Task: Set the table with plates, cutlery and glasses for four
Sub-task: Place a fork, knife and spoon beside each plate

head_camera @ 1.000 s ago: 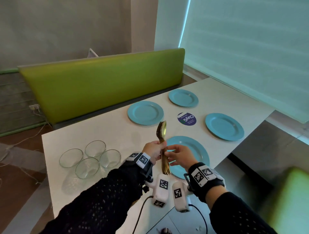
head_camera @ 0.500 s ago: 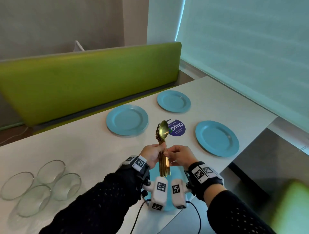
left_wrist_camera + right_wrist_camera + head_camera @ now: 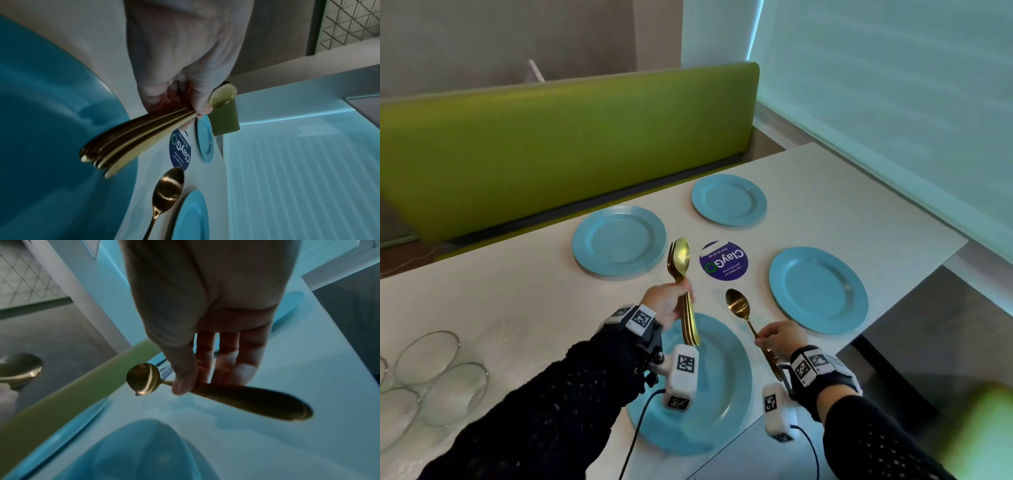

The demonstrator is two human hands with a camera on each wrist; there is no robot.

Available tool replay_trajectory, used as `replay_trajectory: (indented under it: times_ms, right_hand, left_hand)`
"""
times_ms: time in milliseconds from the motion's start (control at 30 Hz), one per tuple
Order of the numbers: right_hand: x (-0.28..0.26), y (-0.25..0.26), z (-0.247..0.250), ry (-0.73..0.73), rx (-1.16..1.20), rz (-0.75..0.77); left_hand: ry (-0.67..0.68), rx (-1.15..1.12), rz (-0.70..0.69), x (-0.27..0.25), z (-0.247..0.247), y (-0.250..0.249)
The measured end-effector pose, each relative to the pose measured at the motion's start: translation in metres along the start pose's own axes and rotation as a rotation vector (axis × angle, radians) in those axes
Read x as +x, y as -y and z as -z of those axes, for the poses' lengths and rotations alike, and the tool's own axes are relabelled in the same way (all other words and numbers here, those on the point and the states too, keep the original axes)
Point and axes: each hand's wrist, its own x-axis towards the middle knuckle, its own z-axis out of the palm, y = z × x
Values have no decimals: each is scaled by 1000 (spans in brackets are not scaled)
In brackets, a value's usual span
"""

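Note:
Several blue plates lie on the white table (image 3: 517, 301): a near plate (image 3: 722, 394), a right plate (image 3: 818, 294), a far-left plate (image 3: 618, 240) and a far plate (image 3: 728, 199). My left hand (image 3: 667, 301) grips a bundle of gold cutlery (image 3: 681, 260) upright above the near plate; its handles (image 3: 131, 136) fan out below the fist. My right hand (image 3: 779, 339) pinches a single gold spoon (image 3: 738, 305) by its handle (image 3: 246, 397), bowl pointing away, between the near and right plates.
Several clear glass bowls (image 3: 428, 370) sit grouped at the table's left end. A round purple sticker (image 3: 723, 261) marks the table's middle. A green bench back (image 3: 551, 144) runs behind the table, and a window blind (image 3: 893, 85) lies to the right.
My right hand has drawn one spoon out of the bundle and moved right and down with it. The left hand still holds the other cutlery upright.

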Motion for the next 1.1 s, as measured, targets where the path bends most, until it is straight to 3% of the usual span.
replay_trajectory:
  times_ms: [1100]
  right_hand:
    - [12,-7,-34,-140,-50,-32]
  left_hand:
    - [69,84,6,20,10,0]
